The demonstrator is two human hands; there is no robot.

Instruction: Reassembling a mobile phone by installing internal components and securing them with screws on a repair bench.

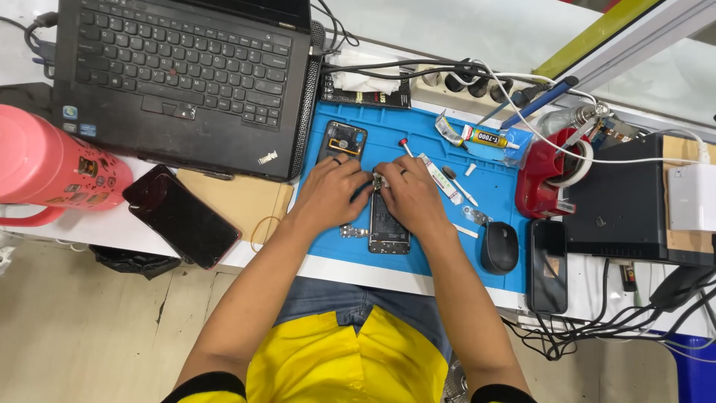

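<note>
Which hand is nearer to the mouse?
Right. The right hand is beside the mouse, on its left; the left hand is farther left, beyond the opened phone.

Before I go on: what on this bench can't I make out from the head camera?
- Top end of the opened black phone: covered by the left hand and right hand.
- Small metal part between the fingertips: too small to identify.
- Black laptop: screen cut off by the top edge.
- Pink plastic jug: cut off by the left edge.
</note>
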